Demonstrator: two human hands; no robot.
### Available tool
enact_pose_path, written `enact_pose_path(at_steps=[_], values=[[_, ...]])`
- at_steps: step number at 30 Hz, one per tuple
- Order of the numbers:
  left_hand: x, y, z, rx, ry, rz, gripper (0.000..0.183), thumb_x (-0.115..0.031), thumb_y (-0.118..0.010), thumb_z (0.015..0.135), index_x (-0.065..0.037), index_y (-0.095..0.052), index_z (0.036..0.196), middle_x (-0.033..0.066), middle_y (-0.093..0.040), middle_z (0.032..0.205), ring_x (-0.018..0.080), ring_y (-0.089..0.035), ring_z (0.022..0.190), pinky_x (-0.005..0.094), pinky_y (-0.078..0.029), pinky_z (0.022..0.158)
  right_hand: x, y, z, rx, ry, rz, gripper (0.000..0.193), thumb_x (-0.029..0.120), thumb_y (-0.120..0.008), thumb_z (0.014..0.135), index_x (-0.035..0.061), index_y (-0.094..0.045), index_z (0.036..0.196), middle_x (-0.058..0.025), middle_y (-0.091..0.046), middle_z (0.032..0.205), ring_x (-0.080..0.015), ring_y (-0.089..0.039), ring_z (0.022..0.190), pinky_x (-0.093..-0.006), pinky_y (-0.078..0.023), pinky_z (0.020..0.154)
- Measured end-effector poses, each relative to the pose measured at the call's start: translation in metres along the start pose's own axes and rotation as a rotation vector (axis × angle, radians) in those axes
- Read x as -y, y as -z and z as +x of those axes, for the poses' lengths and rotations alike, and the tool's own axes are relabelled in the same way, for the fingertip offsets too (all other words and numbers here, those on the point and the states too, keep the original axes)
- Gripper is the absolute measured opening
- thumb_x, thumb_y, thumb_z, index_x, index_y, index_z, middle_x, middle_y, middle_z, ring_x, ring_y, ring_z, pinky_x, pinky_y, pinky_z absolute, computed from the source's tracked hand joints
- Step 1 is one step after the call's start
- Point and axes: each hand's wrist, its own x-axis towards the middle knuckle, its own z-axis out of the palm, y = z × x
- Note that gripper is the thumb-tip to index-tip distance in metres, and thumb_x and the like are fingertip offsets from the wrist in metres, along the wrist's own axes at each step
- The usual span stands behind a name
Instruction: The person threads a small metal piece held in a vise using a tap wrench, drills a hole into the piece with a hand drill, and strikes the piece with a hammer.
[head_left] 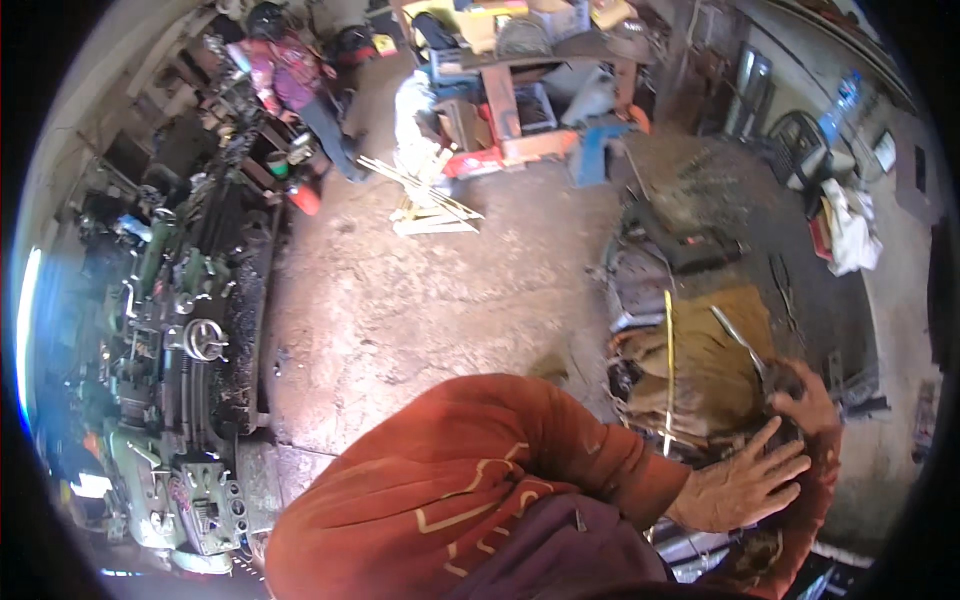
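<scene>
Two hands close to a brown cloth (725, 375)
Left hand (735, 490), fingers spread, is on the cloth's near side; right hand (812, 405) curls at a dark object (783, 380) by its right edge, grip unclear. A yellow strip (669, 360) crosses its left part.

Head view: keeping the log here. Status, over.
Left hand spread open. Right hand by metal rod, grip unclear. Rod over brown cloth. Yellow strip lies left, clear of rod.

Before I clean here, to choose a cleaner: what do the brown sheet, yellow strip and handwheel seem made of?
Brown sheet: dull cloth or leather, by its soft creases. Yellow strip: thin, straight; coated metal or plastic, unclear. Handwheel: likely polished metal, from its glints.
</scene>
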Motion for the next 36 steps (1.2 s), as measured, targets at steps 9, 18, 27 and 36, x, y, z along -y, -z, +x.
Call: enact_pose_path(at_steps=[9, 18, 27, 36], values=[[0.117, -0.01, 0.07, 0.246, 0.285, -0.386, 0.031, -0.017, -0.062, 0.086, -0.002, -0.061, 0.113, 0.0179, -0.058, 0.115, 0.0341, -0.052, 0.114, 0.0467, -0.041, 0.095, 0.002, -0.084, -0.116, -0.847, 0.306, 0.246, 0.088, 0.065, -0.039, 0.099, -0.0093, -0.037, 0.146, -0.0282, -0.039, 0.149, -0.0379, -0.036, 0.141, -0.0494, -0.029, 0.116], [0.132, -0.113, 0.097, 0.632, 0.008, -0.506, 0.019, -0.02, -0.063, 0.078, -0.001, -0.062, 0.076, 0.0182, -0.062, 0.076, 0.0349, -0.06, 0.076, 0.0508, -0.042, 0.063, 0.147, -0.141, -0.075, -1.273, 0.332, -0.047, 0.083, 0.061, -0.028, 0.101, -0.0106, -0.045, 0.14, -0.0285, -0.046, 0.144, -0.0418, -0.042, 0.137, -0.0529, -0.031, 0.114], [0.006, 0.002, 0.014, 0.186, -0.019, -0.315, 0.039, -0.031, -0.069, 0.08, -0.002, -0.06, 0.104, 0.0201, -0.053, 0.116, 0.0372, -0.052, 0.109, 0.0522, -0.034, 0.099, -0.042, 0.009, 0.003, -0.782, 0.156, -0.152, 0.049, 0.028, -0.067, 0.096, -0.0062, -0.054, 0.129, -0.0209, -0.057, 0.128, -0.0319, -0.054, 0.118, -0.0395, -0.039, 0.105], [-0.007, -0.026, -0.02, 0.033, -0.029, 0.07, 0.028, -0.025, -0.06, 0.084, -0.001, -0.066, 0.097, 0.0239, -0.053, 0.128, 0.0403, -0.047, 0.125, 0.0667, -0.023, 0.111, -0.016, -0.011, -0.011, -0.176, 0.21, 0.186, 0.061, 0.021, -0.079, 0.081, -0.0005, -0.054, 0.131, -0.0129, -0.059, 0.12, -0.0215, -0.056, 0.112, -0.0352, -0.045, 0.097]])
